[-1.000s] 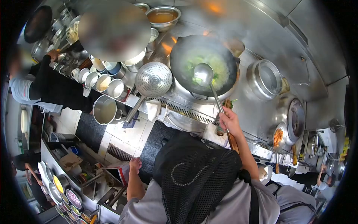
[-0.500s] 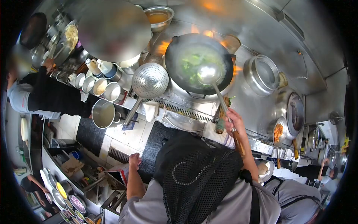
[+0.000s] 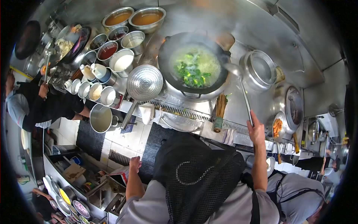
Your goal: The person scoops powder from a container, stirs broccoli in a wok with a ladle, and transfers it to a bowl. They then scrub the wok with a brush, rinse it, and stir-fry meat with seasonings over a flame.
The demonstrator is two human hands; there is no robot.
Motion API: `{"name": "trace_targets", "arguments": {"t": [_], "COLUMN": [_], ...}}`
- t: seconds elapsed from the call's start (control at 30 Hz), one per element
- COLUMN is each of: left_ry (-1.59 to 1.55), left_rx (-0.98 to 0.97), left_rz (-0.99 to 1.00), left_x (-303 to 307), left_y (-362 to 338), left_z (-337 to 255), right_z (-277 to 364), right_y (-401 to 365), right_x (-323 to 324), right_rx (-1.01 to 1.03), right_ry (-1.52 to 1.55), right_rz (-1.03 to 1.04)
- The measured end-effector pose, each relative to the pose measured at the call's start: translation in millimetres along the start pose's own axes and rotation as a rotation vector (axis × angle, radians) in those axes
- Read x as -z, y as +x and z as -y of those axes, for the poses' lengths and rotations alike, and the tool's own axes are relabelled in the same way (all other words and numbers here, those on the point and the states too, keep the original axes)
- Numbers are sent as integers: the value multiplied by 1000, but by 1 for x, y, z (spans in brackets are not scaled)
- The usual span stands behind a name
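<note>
My right hand (image 3: 256, 128) is wrapped round the handle of a metal ladle (image 3: 244, 95). The ladle's bowl is outside the right rim of a black wok (image 3: 164, 71), near a stack of metal pots (image 3: 257, 80). Bright green leafy vegetables (image 3: 193, 71) lie in steaming, bubbling liquid in the wok. Low by my side, my left hand (image 3: 135, 163) has loosely curled fingers and holds nothing. A perforated strainer (image 3: 144, 83) rests left of the wok, its handle pointing toward me. In front of the wok stands a bamboo brush (image 3: 220, 108).
Steel bowls of broth (image 3: 148, 18) and tubs of sauce (image 3: 107, 50) stand at the upper left. A deep pot (image 3: 101, 117) sits below the seasoning containers (image 3: 95, 91). A co-worker (image 3: 41, 102) is at far left; another person (image 3: 298, 198) is at lower right.
My right hand has moved right, taking the ladle out of the wok. The flames round the wok have mostly gone. A large blurred shape over the sauce tubs is no longer there.
</note>
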State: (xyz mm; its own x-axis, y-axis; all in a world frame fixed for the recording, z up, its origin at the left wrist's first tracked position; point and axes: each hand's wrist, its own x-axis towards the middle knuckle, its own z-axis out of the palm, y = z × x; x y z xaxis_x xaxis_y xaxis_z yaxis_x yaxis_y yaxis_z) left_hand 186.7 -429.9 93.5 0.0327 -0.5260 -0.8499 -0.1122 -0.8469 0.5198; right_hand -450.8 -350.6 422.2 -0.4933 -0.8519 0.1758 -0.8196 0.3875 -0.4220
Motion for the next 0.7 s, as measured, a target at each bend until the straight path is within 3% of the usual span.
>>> {"name": "trace_targets", "arguments": {"t": [0.03, 0.1, 0.13, 0.2, 0.3, 0.4, 0.47, 0.7], "left_ry": [62, 296, -7, 47, 126, 132, 257, 371], "left_rx": [-37, -206, -162, -233, -354, -441, -609, -619], "left_rz": [51, 15, 9, -126, -81, -166, -179, -233], "left_x": [1, -3, -10, -33, -45, -67, -69, -76], "left_y": [2, 7, 11, 4, 9, -11, -15, -58], "left_z": [-4, -14, -22, -53, -79, -99, -99, -96], "right_z": [-3, 6, 18, 26, 23, 15, 22, 52], "right_y": [0, 8, 13, 24, 49, 82, 108, 187], "right_x": [8, 20, 26, 19, -18, -70, -90, -150], "right_rx": [123, 136, 121, 94, 73, 56, 34, 35], "right_ry": [-72, -79, -204, -368, -415, -427, -396, -84], "right_rz": [39, 127, 246, 390, 417, 394, 378, 335]}}
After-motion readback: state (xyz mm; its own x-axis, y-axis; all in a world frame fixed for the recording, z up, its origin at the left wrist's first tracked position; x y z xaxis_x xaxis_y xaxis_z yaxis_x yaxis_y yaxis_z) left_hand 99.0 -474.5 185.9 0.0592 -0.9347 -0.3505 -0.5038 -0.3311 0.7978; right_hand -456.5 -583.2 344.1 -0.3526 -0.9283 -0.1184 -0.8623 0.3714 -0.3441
